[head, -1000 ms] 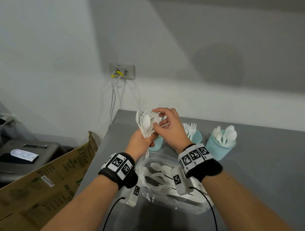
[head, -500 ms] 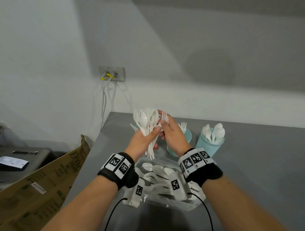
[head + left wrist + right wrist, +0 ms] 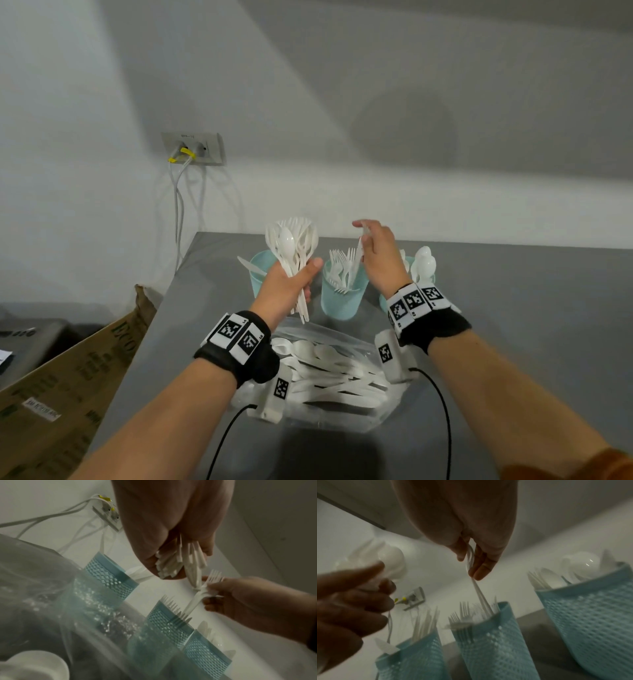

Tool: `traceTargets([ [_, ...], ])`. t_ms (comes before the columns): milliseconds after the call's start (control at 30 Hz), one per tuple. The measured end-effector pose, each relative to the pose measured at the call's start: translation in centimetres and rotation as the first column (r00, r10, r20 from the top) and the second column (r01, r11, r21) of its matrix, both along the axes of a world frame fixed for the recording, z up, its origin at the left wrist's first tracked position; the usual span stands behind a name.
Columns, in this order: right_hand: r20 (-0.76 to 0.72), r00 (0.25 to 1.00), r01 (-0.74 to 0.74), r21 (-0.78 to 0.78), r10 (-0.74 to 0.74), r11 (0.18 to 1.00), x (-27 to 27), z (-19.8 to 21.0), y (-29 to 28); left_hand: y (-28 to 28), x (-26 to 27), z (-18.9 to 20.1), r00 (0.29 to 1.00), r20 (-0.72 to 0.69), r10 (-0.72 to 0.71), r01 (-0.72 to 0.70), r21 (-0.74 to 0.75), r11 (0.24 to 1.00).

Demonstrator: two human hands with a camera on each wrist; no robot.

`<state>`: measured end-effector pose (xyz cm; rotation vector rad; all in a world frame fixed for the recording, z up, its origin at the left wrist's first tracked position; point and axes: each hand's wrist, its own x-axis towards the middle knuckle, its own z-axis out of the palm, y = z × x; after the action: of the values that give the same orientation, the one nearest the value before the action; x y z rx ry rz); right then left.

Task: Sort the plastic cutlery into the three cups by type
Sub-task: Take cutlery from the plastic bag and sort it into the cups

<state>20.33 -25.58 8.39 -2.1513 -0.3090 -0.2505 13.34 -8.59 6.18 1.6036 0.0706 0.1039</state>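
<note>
Fork over the middle cup

Right hand [image 3: 378,260] pinches a fork [image 3: 205,592], handle down in the middle cup [image 3: 340,301]; left hand [image 3: 286,291] grips a bunch [image 3: 294,243], apparently mostly spoons.

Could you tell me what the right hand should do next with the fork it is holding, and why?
Probably release it: the right hand pinches a fork handle-down over the middle cup, which already holds forks, and its handle tip already dips inside the rim.

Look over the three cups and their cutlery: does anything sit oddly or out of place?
One white knife lies slanted across the rim of the left cup, poking out sideways rather than standing upright. Forks stand upright in the middle cup, spoons in the right cup. Nothing looks spilled or broken.
</note>
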Motion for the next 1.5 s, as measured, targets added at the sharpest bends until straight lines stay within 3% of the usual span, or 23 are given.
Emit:
traceTargets([
  [100,-0.121,0.993,-0.002,-0.076,-0.007,0.997,0.0,-1.6,0.0,-0.2,0.1,0.1,0.999,0.023,-0.030,0.029,0.019,0.999],
  [233,-0.109,0.994,0.018,-0.047,-0.023,0.999,-0.5,-1.3,0.7,-0.1,0.3,-0.1,0.998,0.042,-0.037,0.034,0.085,0.996],
  [367,0.008,1.000,0.010,0.115,-0.011,0.993,-1.7,1.2,2.2,-0.3,0.4,-0.1,0.998,0.058,-0.012,0.007,0.092,0.996],
  [467,-0.053,0.996,-0.055,0.269,0.072,0.962,-3.2,3.0,3.5,-0.6,0.4,-0.1,0.994,0.108,-0.016,0.002,0.129,0.992],
  [633,-0.120,0.990,-0.033,0.294,0.071,0.955,-3.9,3.4,4.3,-0.6,0.3,-0.1,0.986,0.157,-0.050,0.027,0.144,0.989],
  [800,-0.170,0.973,-0.081,0.378,0.155,0.922,-4.2,3.3,4.1,-0.4,0.0,0.1,0.987,0.151,-0.061,0.043,0.117,0.992],
  [1033,-0.181,0.977,-0.031,0.407,0.114,0.913,-4.3,3.4,3.5,-0.7,-0.6,0.1,0.994,0.101,-0.047,0.048,-0.009,0.999],
  [1367,-0.138,0.980,-0.056,0.496,0.143,0.867,-3.9,3.3,3.3,-0.3,-0.7,0.0,0.993,0.089,-0.074,0.074,0.010,0.997],
  [1500,-0.114,0.979,-0.091,0.487,0.167,0.869,-3.9,3.1,2.9,-0.1,-0.5,0.3,0.998,0.050,-0.036,0.038,-0.049,0.998],
])
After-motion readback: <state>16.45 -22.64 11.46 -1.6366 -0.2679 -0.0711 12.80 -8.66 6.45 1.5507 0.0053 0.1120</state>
